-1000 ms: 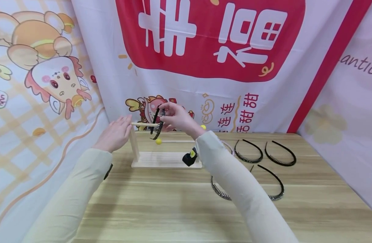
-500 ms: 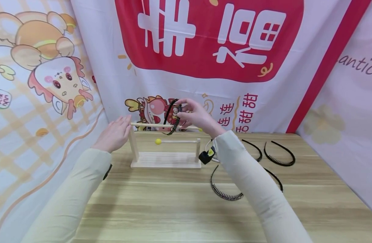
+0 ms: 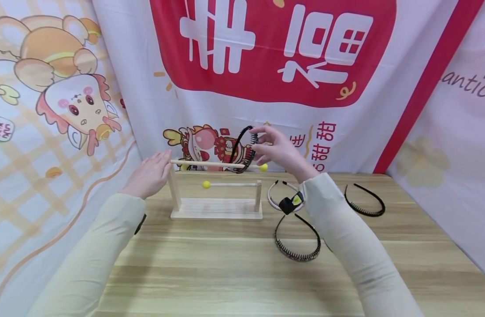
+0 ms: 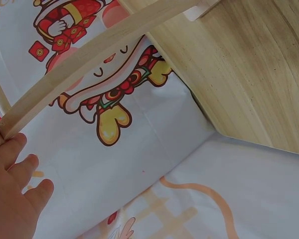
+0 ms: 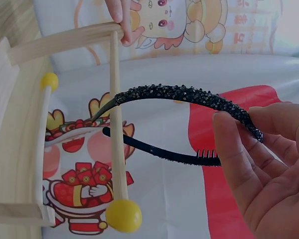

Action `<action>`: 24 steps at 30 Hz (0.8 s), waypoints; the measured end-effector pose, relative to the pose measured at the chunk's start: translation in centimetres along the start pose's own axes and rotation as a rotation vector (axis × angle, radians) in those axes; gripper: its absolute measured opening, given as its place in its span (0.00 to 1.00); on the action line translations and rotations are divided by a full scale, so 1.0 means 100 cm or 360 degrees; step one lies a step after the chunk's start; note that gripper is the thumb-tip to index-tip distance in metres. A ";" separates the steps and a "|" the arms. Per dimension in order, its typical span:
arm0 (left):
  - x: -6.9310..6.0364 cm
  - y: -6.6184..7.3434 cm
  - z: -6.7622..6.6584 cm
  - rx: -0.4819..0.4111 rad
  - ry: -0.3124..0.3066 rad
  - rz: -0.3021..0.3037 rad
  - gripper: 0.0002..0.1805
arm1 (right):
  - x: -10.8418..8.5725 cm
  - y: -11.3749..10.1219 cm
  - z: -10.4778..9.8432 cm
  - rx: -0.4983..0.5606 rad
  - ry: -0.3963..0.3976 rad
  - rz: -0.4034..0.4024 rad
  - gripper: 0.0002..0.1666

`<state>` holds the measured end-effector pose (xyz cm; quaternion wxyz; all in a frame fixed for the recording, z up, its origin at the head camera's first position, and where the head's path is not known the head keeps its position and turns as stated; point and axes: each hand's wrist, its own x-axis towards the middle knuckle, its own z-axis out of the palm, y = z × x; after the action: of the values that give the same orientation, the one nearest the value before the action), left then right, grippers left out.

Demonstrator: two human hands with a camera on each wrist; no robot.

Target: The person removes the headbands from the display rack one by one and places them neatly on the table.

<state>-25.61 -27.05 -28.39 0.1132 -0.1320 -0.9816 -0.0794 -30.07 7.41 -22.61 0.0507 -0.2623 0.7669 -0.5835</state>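
Observation:
A wooden rack [image 3: 216, 208] has two rods tipped with yellow balls. My left hand [image 3: 148, 174] rests on the top of its tall left post, fingers fairly straight, at the fixed end of the upper rod [image 3: 198, 163]. My right hand [image 3: 279, 152] pinches a black toothed headband [image 3: 251, 154] between thumb and fingers. In the right wrist view, dark sparkling stones cover the headband's outer side, and its two ends straddle the upper rod a short way from the yellow ball [image 5: 123, 216]. The lower rod [image 3: 234, 185] bears no headband.
To the right of the rack lie a pale headband [image 3: 271, 200], a stone-studded black headband [image 3: 298, 256] and a plain black headband [image 3: 369, 213]. My right forearm covers part of the wooden table [image 3: 210, 273]. Printed cloth [image 3: 278, 97] hangs behind.
My right hand has carried the black headband rightward along the upper rod, from about its middle toward the yellow ball. My left hand has stayed on the post.

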 end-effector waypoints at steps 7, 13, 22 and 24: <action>0.002 -0.002 0.003 -0.0020 0.0001 0.0006 0.28 | -0.009 0.003 -0.014 -0.0032 0.0063 0.0010 0.23; 0.003 -0.001 0.003 -0.0025 0.0001 0.0008 0.28 | -0.017 0.008 -0.024 -0.0053 0.0102 0.0026 0.23; 0.003 -0.001 0.003 -0.0017 -0.0004 0.0003 0.28 | -0.033 0.014 -0.042 -0.0042 0.0177 0.0001 0.23; 0.003 -0.002 0.003 -0.0013 -0.0003 0.0004 0.28 | -0.035 0.016 -0.047 -0.0048 0.0185 -0.0005 0.23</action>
<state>-25.99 -27.08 -28.60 0.1119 -0.1338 -0.9811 -0.0833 -29.38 13.41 -23.47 0.0012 -0.2300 0.7768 -0.5862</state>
